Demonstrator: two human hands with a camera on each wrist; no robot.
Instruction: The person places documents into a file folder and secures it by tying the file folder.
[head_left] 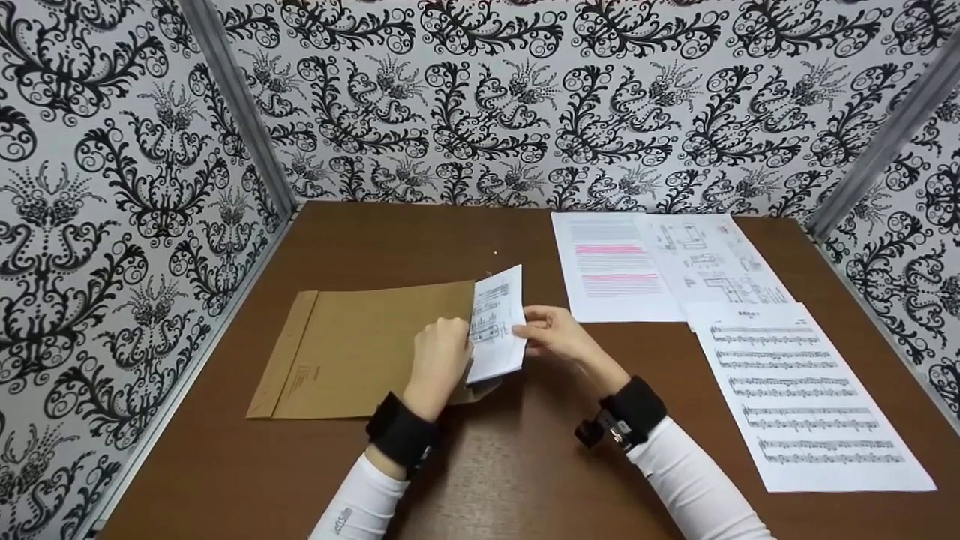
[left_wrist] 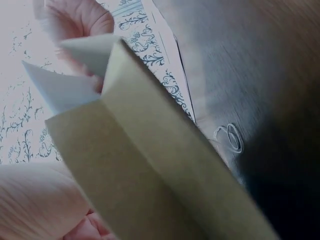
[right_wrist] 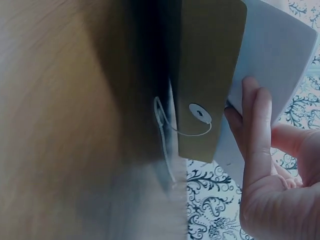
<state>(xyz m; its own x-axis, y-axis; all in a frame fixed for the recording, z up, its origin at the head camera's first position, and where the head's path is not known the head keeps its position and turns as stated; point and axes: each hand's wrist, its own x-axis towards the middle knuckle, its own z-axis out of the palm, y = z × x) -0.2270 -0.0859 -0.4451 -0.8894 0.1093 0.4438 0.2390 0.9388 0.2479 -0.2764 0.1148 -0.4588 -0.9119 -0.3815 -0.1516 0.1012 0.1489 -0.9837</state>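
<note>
A brown envelope (head_left: pixel 360 337) lies to the left on the table, its open end facing right. Near that end my left hand (head_left: pixel 441 356) grips the envelope's edge with curled fingers. A stack of white printed sheets (head_left: pixel 496 326) sticks partly out of the opening; the rest is hidden inside. My right hand (head_left: pixel 559 334) pinches the outer edge of the sheets between thumb and fingers. The right wrist view shows a white button disc (right_wrist: pixel 200 113) with a thin string (right_wrist: pixel 192 134) on the envelope. The gusseted side of the envelope (left_wrist: pixel 150 150) fills much of the left wrist view.
A sheet with pink highlighted lines (head_left: pixel 611 292), a sheet of technical drawings (head_left: pixel 709 255) and sheet music (head_left: pixel 814 397) overlap along the right side of the brown table (head_left: pixel 600 487). Patterned walls (head_left: pixel 517 97) enclose the table's back and sides.
</note>
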